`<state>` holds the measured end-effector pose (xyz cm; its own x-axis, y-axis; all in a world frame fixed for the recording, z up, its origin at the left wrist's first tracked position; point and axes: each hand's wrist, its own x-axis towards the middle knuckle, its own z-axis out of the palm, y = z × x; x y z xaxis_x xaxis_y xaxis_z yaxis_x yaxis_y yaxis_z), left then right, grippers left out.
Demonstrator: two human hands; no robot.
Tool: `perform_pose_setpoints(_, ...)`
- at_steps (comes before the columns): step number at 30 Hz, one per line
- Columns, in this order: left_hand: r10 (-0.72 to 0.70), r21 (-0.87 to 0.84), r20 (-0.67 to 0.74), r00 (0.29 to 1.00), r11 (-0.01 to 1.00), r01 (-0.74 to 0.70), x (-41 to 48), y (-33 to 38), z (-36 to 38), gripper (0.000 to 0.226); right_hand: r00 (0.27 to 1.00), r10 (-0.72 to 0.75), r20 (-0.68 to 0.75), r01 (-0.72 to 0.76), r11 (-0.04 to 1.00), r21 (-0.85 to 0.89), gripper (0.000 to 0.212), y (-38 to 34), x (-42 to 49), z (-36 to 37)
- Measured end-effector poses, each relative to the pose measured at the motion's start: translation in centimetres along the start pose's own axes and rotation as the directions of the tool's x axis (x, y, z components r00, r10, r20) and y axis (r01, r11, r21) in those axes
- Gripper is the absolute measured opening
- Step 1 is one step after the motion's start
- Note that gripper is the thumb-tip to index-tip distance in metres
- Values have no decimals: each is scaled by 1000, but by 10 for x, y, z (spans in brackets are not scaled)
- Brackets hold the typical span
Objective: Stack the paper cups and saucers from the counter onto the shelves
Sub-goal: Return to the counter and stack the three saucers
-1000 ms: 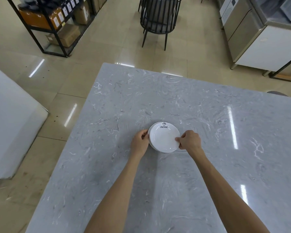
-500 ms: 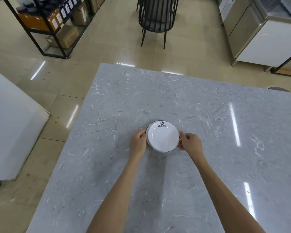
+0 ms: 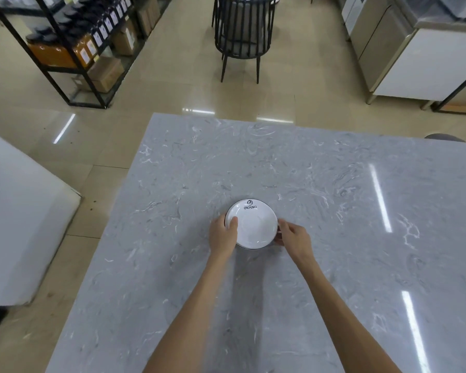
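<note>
A small stack of white saucers [image 3: 253,224] with a black rim and a black logo sits near the middle of the grey marble counter [image 3: 334,197]. My left hand [image 3: 223,235] grips the stack's left edge, thumb lying over the top saucer's rim. My right hand [image 3: 293,238] holds the right edge, fingers curled under the rim. How many saucers lie below the top one is hidden. No paper cups are in view.
A black metal shelf rack [image 3: 73,49] with jars and cardboard boxes stands on the floor at the far left. A black chair [image 3: 242,30] stands beyond the counter. Steel and white cabinets [image 3: 404,55] line the far right. A white surface [image 3: 16,211] is at the left.
My left thumb has come over the saucer rim and my right fingers have slid lower around the right edge. The stack looks slightly raised and shifted toward me.
</note>
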<state>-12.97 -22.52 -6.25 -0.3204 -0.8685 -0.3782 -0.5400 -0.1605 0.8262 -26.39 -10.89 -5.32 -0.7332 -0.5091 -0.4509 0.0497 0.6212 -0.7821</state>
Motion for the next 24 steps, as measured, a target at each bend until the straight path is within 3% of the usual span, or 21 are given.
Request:
perform_pose_setpoints(2,-50,-29,3,999,998,50,4,6,0,20,998,51,24,-53,991,122,46,-2,7,-3)
perform_pose_setpoints(6,-123,124,25,992,985,119,15,9,8,58,977,118,175,-175,919,354,36,-8,15,-6)
perform_pose_setpoints(9,-115,287,-26,993,951,118,14,11,19,70,953,126,275,-235,880,413,46,-10,17,-4)
perform_pose_setpoints(12,-150,297,-54,987,942,159,14,13,22,72,945,145,292,-263,868,420,50,-13,12,-5)
perform_pose_setpoints(16,-257,134,-11,966,957,256,-5,3,13,79,937,148,317,-267,888,374,51,-4,-14,-12)
perform_pose_setpoints(18,-293,-48,40,955,954,295,-30,-10,4,72,930,140,340,-266,895,359,52,4,-35,-18)
perform_pose_setpoints(21,-329,-314,165,930,876,366,-85,-32,-16,55,918,121,377,-267,892,364,48,19,-80,-32)
perform_pose_setpoints(24,-337,-432,245,909,802,414,-148,-50,-34,46,911,112,396,-267,893,362,42,37,-136,-47)
